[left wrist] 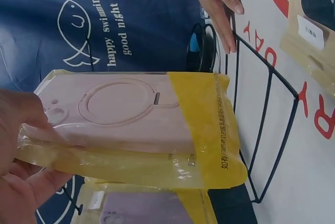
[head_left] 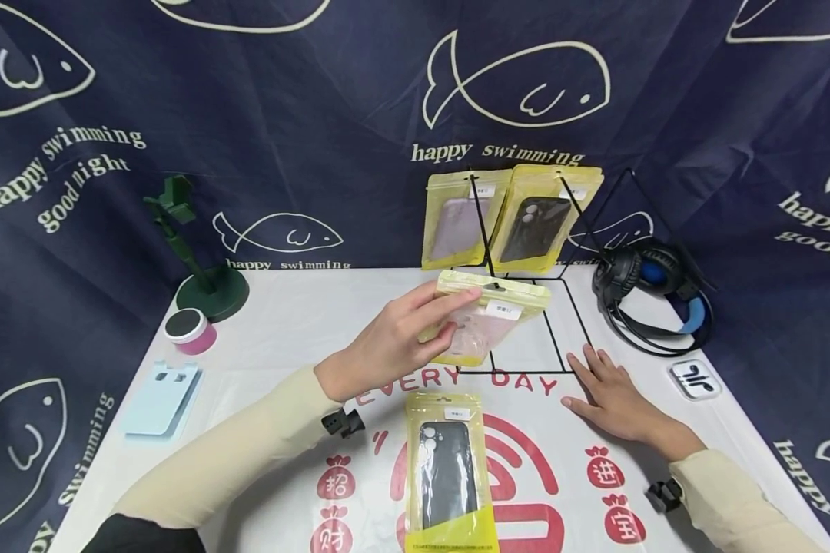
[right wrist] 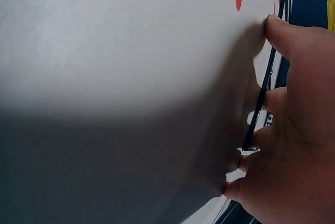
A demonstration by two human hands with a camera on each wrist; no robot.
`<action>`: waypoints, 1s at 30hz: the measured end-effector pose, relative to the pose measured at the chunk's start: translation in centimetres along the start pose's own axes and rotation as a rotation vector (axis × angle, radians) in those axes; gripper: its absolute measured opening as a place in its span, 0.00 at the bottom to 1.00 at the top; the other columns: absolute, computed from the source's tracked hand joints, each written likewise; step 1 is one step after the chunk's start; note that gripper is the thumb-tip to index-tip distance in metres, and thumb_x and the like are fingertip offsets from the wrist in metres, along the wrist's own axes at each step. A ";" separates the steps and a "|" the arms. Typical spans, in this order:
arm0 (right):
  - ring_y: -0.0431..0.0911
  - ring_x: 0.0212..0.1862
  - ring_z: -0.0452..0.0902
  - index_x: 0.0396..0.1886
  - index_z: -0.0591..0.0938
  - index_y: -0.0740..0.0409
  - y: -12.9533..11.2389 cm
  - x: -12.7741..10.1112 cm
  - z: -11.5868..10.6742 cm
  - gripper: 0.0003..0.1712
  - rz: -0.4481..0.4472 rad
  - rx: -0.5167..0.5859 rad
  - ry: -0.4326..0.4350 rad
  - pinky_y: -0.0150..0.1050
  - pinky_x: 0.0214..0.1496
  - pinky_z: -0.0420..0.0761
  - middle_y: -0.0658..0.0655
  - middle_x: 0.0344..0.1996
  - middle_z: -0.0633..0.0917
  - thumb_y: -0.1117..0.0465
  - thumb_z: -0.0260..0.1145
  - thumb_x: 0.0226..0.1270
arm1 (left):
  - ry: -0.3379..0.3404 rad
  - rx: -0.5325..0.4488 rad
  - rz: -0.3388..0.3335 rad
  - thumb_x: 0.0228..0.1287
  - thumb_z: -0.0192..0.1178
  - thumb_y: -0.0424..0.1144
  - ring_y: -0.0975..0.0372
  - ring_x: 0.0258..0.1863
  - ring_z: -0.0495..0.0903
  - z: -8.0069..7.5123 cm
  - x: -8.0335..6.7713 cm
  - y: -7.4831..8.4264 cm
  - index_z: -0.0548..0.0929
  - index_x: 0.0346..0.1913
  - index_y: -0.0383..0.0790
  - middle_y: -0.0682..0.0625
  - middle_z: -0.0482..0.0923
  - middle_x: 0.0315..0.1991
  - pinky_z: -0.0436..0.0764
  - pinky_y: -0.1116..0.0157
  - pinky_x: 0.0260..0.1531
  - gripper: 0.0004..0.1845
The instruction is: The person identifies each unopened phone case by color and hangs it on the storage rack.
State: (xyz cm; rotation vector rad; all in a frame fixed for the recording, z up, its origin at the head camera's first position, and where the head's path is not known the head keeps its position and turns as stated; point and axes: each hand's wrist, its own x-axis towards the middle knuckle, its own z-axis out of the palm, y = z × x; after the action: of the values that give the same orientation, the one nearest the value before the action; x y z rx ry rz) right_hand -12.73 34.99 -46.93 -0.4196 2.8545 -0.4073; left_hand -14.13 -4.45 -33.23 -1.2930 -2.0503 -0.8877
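Observation:
My left hand [head_left: 415,330] pinches the top of a yellow-edged clear packet [head_left: 491,319] with a pink phone case inside and holds it above the base of a black wire rack [head_left: 576,313]. The left wrist view shows the packet [left wrist: 136,124] close up, with the thumb [left wrist: 21,130] on its clear end. My right hand [head_left: 612,392] lies flat on the white table cover, fingertips against the rack's front right corner [right wrist: 259,114]. Two similar packets [head_left: 456,223] [head_left: 536,226] hang on the rack's rods. A packet with a black case [head_left: 446,468] lies on the table near me.
Black and blue headphones [head_left: 653,296] lie right of the rack, with a small white square item [head_left: 695,379] in front of them. At the left are a green stand [head_left: 204,284], a pink round tin [head_left: 190,330] and a light blue case [head_left: 162,399]. A dark fish-print cloth hangs behind.

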 end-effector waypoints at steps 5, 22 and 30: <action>0.75 0.77 0.40 0.79 0.56 0.64 0.0 -0.1 0.1 0.51 0.002 -0.003 0.000 0.76 0.71 0.44 0.77 0.78 0.47 0.37 0.60 0.69 | -0.018 0.012 -0.021 0.63 0.62 0.27 0.61 0.43 0.79 0.4 0.0 -0.6 0.76 0.66 0.37 0.43 0.79 0.52 0.82 0.73 0.46 0.26; 0.75 0.77 0.39 0.79 0.56 0.65 -0.1 -0.1 0.1 0.51 -0.006 0.013 0.009 0.76 0.71 0.43 0.77 0.78 0.47 0.38 0.61 0.69 | 0.007 0.012 -0.090 0.65 0.61 0.27 0.59 0.42 0.79 1.1 0.8 -2.5 0.75 0.68 0.37 0.41 0.80 0.54 0.82 0.71 0.44 0.27; 0.75 0.77 0.39 0.78 0.56 0.65 0.1 0.0 0.1 0.51 -0.001 0.007 0.007 0.77 0.71 0.43 0.77 0.78 0.47 0.37 0.60 0.69 | -0.004 -0.005 -0.154 0.68 0.59 0.26 0.56 0.52 0.80 1.3 1.7 -3.9 0.73 0.70 0.36 0.38 0.77 0.60 0.82 0.64 0.54 0.27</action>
State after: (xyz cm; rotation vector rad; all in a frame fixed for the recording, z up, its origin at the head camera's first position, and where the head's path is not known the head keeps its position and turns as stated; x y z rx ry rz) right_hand -12.71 35.03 -47.01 -0.4191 2.8592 -0.4204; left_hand -18.47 -3.72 -33.70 -1.1515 -2.1753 -0.9584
